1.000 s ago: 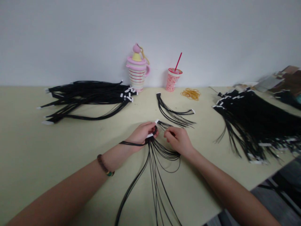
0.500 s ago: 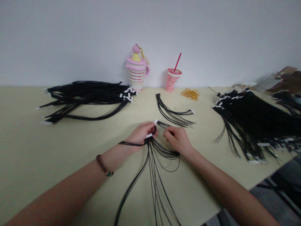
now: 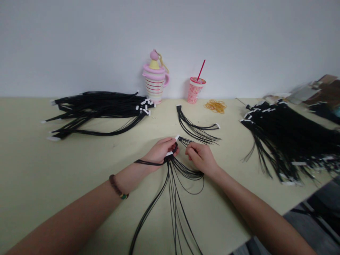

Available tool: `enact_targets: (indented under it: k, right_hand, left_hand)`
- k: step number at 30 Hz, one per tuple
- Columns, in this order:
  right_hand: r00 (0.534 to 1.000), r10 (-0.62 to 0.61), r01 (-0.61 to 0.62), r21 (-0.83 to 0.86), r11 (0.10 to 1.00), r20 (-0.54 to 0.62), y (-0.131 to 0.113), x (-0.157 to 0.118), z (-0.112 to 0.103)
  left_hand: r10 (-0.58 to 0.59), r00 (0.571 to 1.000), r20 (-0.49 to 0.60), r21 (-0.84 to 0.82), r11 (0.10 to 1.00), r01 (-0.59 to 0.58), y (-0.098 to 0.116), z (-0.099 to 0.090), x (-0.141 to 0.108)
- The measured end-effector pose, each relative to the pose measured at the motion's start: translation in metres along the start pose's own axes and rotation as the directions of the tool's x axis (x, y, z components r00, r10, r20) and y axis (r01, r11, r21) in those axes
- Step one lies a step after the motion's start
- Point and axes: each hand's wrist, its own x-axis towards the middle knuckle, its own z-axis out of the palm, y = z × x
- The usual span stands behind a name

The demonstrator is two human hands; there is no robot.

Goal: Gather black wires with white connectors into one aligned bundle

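My left hand, with a beaded bracelet at the wrist, is closed on a black wire harness near its white connectors. One white connector sticks up past the fingertips; another lies just below them. Several black wires fan down from the lower connector toward the front. To the right, my right hand is closed around the wires that run from the upper connector. Its fingertips are partly hidden by its own fist. A loose wire loop hangs below this hand.
A smaller wire bundle lies beyond my hands. Large harness piles lie at the left and right. Behind stand a striped mug and a pink cup with straw, beside yellow rubber bands.
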Motion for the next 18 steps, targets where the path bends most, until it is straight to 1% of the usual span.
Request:
enact_targets:
  k: [5,8,12,15,18]
  right_hand:
    - [1.000,-0.004,0.004,-0.012,1.000,0.010,-0.0006,0.0000,-0.0008]
    - [1.000,-0.019,0.020,-0.060,0.998,0.008,-0.0038,-0.0005,-0.0011]
    - [0.997,-0.074,0.075,-0.088,0.993,0.012,-0.0079,-0.0021,0.0002]
    - [0.997,-0.076,0.076,-0.079,0.994,0.010,-0.0079,-0.0033,0.0022]
    - [0.996,-0.083,0.084,-0.099,0.992,0.011,-0.0054,-0.0025,0.0032]
  left_hand:
    - [-0.010,1.000,-0.006,0.070,0.997,0.010,0.0032,0.0028,-0.0019]
    - [-0.026,0.999,0.036,0.127,0.992,0.021,0.0041,0.0036,-0.0032]
    - [-0.013,0.994,0.109,0.194,0.981,-0.009,0.0031,0.0030,-0.0058]
    - [0.002,0.992,0.127,0.237,0.971,-0.032,0.0019,0.0028,-0.0072]
    - [0.005,0.993,0.120,0.262,0.964,-0.036,0.0012,0.0037,-0.0070]
